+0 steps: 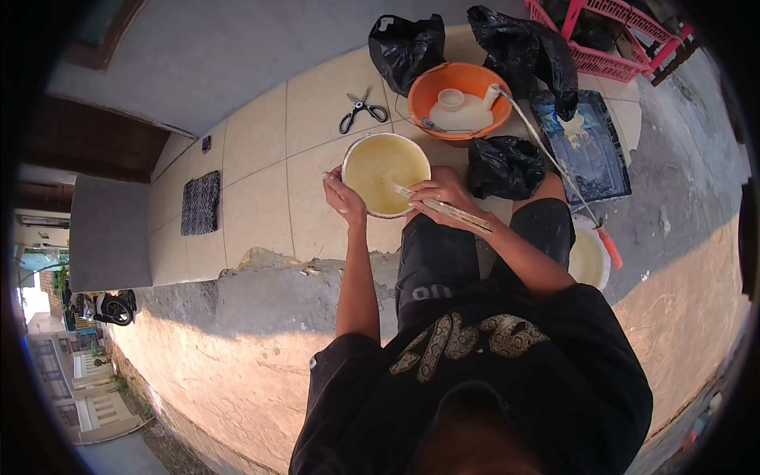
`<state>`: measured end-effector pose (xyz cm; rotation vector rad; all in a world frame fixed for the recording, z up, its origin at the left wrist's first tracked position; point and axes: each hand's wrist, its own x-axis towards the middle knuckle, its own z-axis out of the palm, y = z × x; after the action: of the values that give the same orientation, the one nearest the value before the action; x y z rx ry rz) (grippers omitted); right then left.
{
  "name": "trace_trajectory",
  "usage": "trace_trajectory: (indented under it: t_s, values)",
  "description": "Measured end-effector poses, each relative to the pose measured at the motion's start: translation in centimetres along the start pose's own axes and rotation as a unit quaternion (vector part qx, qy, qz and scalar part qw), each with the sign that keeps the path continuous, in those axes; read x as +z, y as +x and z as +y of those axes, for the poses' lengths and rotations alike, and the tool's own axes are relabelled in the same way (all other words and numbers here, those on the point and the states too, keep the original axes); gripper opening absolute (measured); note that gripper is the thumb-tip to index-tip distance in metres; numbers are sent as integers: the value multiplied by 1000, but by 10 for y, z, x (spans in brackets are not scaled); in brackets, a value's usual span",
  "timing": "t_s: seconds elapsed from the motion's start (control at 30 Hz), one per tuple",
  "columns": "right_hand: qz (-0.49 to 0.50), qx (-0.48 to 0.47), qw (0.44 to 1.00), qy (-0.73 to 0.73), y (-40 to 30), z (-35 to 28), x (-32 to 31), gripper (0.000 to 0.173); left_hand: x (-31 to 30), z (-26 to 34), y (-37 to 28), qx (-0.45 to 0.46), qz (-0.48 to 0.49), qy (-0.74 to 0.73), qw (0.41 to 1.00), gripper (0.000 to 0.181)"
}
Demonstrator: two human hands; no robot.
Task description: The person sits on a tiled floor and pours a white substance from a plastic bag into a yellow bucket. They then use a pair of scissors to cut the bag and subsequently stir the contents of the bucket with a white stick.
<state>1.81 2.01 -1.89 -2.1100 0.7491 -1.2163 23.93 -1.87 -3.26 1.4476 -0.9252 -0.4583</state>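
A round tub with a pale rim [354, 208] stands in front of my knees, holding cream-yellow liquid [380, 166] that looks like paint. My left hand [345, 197] grips the tub's left side, with whitish smears on the fingers. In my right hand [445, 199] is a paint-crusted wooden stick [456, 215]. The stick's far end dips into the liquid near the middle of the tub, and its upper end lies along my wrist. The submerged tip is hidden.
Beyond the tub, an orange basin [420, 89] holds whitish liquid, a small cup [451, 99] and a paint roller [490, 95]. Black-handled scissors [360, 111] lie on the tiles. Black plastic bags [504, 169], a paint tray [588, 157] and a white bucket [604, 267] sit to the right.
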Motion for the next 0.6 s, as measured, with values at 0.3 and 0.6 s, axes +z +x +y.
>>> trace_trajectory:
  t_s: [0.3, 0.6]
  values:
    - [71, 47, 996, -13, 13, 5, -8, 12, 2, -7, 1, 26, 2, 13, 1000, 55]
    - [-18, 60, 998, 27, 2, 2, -5, 12, -7, -13, 5, 3, 13, 6, 1000, 54]
